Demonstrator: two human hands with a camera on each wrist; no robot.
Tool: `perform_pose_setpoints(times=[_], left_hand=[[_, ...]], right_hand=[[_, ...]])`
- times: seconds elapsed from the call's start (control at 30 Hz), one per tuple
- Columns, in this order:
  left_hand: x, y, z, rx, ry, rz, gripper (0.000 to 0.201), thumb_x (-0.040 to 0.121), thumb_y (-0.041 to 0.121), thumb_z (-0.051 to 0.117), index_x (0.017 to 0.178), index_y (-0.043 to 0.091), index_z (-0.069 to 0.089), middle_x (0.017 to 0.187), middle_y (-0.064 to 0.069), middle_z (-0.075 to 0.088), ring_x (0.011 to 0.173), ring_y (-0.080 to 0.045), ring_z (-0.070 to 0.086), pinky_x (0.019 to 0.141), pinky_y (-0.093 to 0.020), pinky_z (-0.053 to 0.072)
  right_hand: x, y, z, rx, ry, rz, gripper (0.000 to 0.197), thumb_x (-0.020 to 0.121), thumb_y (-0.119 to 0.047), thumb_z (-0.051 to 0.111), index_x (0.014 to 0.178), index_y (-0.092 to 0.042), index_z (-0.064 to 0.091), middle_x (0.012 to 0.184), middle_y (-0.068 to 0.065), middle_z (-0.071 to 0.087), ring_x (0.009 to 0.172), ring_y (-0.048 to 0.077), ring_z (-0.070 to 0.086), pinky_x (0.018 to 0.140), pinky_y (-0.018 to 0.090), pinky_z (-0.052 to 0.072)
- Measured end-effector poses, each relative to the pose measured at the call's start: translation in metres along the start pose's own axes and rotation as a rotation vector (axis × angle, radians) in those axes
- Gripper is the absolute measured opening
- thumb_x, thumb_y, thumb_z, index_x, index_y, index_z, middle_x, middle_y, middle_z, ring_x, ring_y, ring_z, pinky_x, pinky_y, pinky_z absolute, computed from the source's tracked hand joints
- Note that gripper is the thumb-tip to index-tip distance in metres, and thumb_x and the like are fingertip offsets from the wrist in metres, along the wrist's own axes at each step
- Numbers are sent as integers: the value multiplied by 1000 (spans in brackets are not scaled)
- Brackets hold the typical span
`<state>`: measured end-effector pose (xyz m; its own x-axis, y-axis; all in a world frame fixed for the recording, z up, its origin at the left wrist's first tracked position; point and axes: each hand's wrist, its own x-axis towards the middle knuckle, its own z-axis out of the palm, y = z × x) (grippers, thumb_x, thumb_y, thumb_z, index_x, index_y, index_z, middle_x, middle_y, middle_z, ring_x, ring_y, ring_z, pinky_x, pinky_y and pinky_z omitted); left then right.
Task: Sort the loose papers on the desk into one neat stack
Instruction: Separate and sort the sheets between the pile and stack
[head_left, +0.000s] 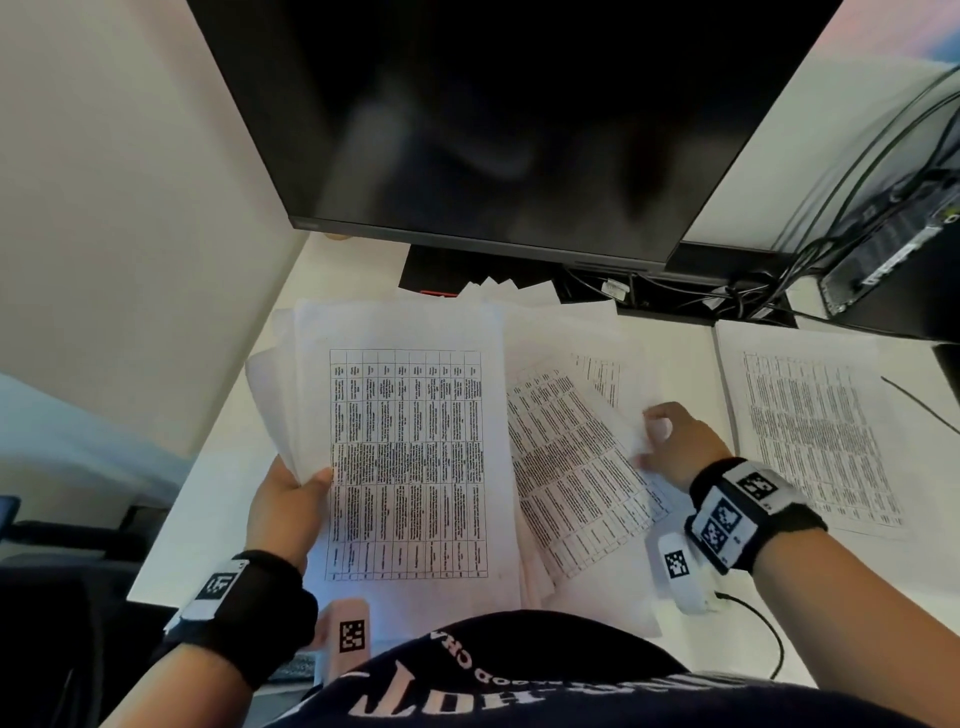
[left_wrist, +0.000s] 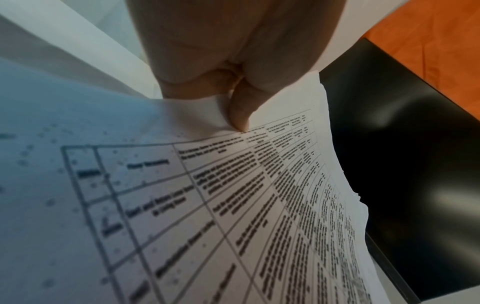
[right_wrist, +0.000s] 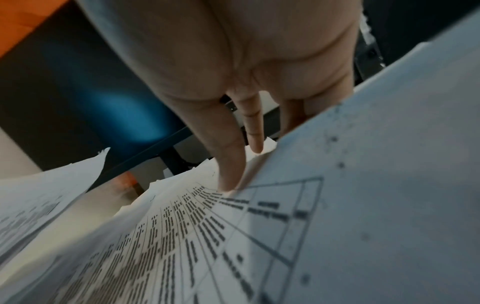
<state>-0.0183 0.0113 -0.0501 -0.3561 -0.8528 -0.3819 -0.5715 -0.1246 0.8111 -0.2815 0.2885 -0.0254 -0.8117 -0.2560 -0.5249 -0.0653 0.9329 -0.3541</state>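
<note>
Even, soft daylight fills the head view, whose edges bow from wide-angle distortion. The dark monitor (head_left: 493, 119) carries hazy reflections. Both wrist views are dimmer, bluish in shadow, with near paper (left_wrist: 130, 205) blurred and speckled by lens spots.

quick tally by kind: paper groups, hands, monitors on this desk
Paper groups: 3 (bundle held in left hand; fanned sheets under right hand; separate sheet at right)
Hands: 2
Monitors: 1 (monitor)
Total: 6
</note>
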Motion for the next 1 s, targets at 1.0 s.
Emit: perform_pose_setpoints(times=[1.0], left_hand=[[-2, 6, -5, -78, -26, -3, 33, 93, 9, 55, 126, 6, 51, 108, -12, 60, 98, -29, 53, 84, -38, 41]], right_hand=[[-8, -3, 38, -17, -148, 154, 48, 85, -50, 60, 103, -6, 54, 91, 7, 62, 73, 21, 56, 56, 27, 40]])
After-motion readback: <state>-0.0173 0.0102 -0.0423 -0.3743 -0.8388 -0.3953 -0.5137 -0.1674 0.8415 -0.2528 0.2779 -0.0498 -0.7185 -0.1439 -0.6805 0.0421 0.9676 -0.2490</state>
